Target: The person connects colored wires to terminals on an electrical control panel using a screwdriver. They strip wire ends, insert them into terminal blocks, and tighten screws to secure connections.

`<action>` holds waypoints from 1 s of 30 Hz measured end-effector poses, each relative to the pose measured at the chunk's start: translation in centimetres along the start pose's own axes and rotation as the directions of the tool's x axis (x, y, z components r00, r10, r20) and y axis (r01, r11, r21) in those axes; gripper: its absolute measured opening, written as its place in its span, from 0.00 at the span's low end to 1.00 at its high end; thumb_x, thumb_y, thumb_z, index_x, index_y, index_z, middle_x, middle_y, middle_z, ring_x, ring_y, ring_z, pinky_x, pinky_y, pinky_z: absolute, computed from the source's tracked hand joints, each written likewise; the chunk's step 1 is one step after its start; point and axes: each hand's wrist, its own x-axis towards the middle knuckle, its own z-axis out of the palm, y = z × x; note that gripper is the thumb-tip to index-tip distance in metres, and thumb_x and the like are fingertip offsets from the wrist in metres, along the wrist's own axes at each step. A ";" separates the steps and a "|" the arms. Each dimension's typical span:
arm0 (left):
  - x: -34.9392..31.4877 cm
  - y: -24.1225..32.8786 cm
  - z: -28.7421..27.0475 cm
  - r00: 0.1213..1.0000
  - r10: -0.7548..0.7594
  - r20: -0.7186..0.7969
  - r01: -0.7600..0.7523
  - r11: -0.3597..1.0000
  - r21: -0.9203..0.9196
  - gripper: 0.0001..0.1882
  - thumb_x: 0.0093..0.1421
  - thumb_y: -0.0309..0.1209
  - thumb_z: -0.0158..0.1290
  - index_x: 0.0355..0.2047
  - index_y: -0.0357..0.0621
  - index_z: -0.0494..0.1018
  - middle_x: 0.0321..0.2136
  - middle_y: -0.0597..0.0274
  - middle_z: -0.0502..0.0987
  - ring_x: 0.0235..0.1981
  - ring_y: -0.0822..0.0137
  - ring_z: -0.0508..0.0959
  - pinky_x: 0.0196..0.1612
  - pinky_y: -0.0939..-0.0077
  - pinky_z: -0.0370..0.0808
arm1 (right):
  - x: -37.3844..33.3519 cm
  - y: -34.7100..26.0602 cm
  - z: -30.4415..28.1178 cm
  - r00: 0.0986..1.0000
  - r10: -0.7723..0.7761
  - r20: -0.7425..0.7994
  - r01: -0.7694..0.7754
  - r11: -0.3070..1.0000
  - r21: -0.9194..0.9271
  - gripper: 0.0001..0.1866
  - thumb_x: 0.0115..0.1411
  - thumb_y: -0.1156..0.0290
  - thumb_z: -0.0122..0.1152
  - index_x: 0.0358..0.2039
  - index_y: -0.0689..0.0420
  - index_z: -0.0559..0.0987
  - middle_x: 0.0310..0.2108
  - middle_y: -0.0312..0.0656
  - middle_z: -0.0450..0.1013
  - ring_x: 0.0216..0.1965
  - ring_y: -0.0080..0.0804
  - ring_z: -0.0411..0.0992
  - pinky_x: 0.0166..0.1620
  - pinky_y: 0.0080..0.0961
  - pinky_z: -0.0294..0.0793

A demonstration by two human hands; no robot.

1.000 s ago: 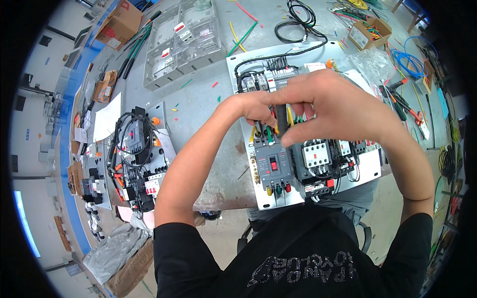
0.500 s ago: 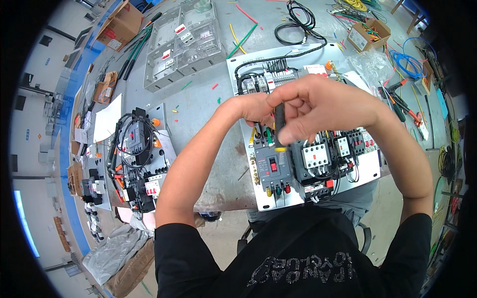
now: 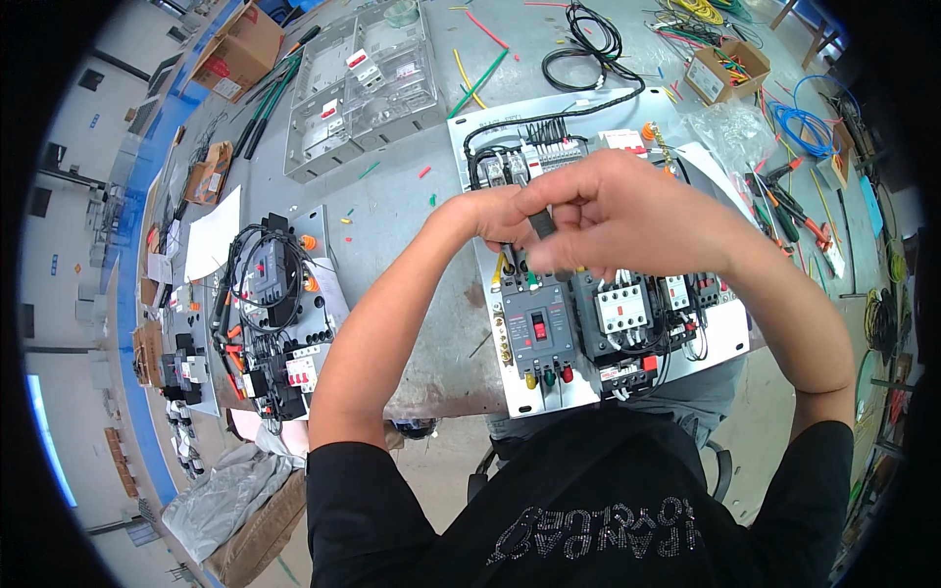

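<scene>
A white mounting plate (image 3: pixel 723 331) carrying wired electrical parts lies on the bench before me. My right hand (image 3: pixel 627 211) is closed on a screwdriver (image 3: pixel 542 224) by its black handle; the shaft is out of sight. Close against it, my left hand (image 3: pixel 487 212) is curled over the upper middle of the plate, and what its fingers grip is hidden. Just below both hands sits a grey circuit breaker (image 3: pixel 557 336) with a red toggle and yellow, green and red cable ends at its lower edge. Right of the breaker is a white-topped contactor (image 3: pixel 621 310).
A second wired plate (image 3: pixel 321 223) lies at the left. Behind stands a clear plastic enclosure (image 3: pixel 323 69). Cartons (image 3: pixel 240 49), a box of wire pieces (image 3: pixel 711 76), a blue wire coil (image 3: pixel 806 127) and pliers (image 3: pixel 784 216) lie around. Sleeve scraps are scattered over the bench.
The right hand has shifted slightly left and the screwdriver handle has tilted, its yellow end no longer plainly visible. The left hand and the plate have hardly moved.
</scene>
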 end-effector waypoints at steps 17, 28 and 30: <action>-1.5 6.0 0.0 0.982 -0.187 -0.030 0.189 0.976 0.108 0.22 0.57 0.41 0.70 0.52 0.56 0.82 0.32 0.69 0.81 0.34 0.72 0.80 0.28 0.73 0.81 | 0.7 2.1 0.1 0.979 -0.153 -0.132 0.131 0.978 -0.160 0.13 0.70 0.62 0.69 0.47 0.58 0.86 0.23 0.36 0.74 0.27 0.26 0.74 0.31 0.28 0.73; 1.6 -0.8 0.5 0.996 -0.078 -0.054 0.077 0.997 -0.013 0.24 0.55 0.44 0.73 0.51 0.57 0.83 0.35 0.66 0.82 0.37 0.71 0.82 0.34 0.69 0.83 | 0.4 2.6 0.8 0.782 -0.618 -0.087 0.432 0.637 -0.638 0.17 0.62 0.61 0.77 0.45 0.56 0.85 0.26 0.42 0.77 0.27 0.39 0.77 0.33 0.33 0.75; 0.5 1.9 -0.8 0.990 -0.140 0.024 0.141 0.988 -0.060 0.23 0.55 0.44 0.73 0.50 0.56 0.83 0.35 0.66 0.82 0.38 0.71 0.82 0.34 0.70 0.83 | 0.5 2.3 1.8 0.832 -0.516 -0.205 0.270 0.698 -0.663 0.14 0.64 0.60 0.74 0.42 0.56 0.85 0.25 0.46 0.77 0.27 0.42 0.78 0.34 0.37 0.77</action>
